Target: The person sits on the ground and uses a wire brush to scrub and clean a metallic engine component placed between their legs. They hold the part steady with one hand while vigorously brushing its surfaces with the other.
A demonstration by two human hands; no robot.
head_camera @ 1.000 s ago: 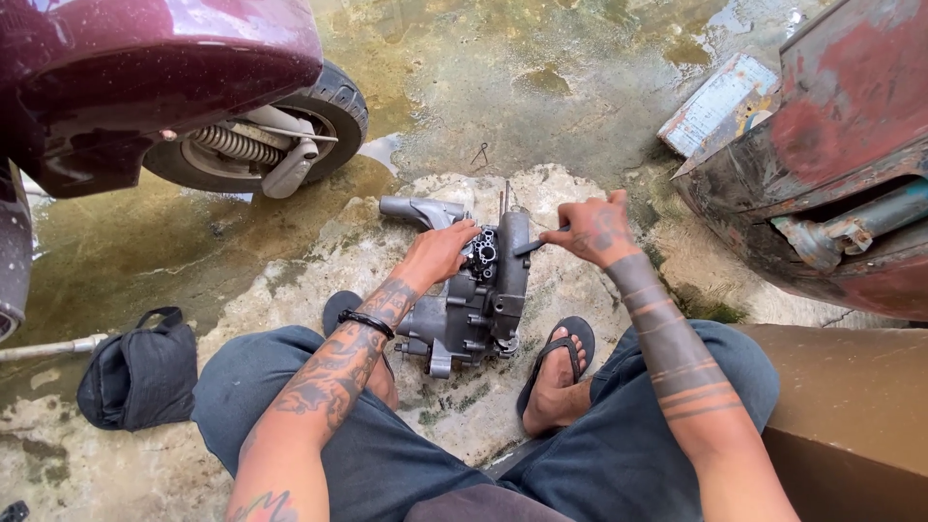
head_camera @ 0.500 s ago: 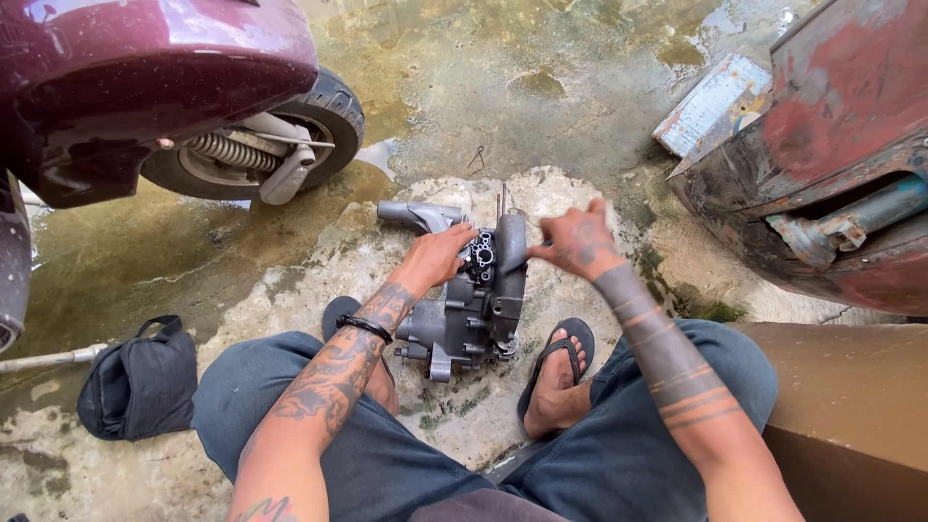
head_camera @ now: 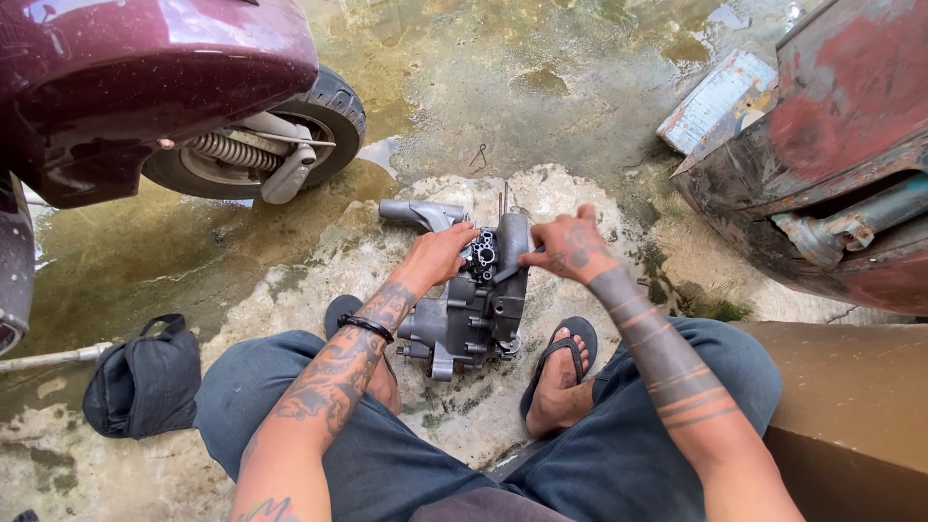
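While your left hand point(head_camera: 440, 256) steadies the grey engine block point(head_camera: 474, 309), your right hand point(head_camera: 570, 246) pinches something too small to identify just beside it.

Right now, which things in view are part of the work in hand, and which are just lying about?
In hand:
- grey engine casing, standing on the floor between the feet
- left hand, resting on its top
- right hand, pinching a thin tool against it

Lying about:
- black bag
- maroon scooter
- rusty red body panel
- flat board
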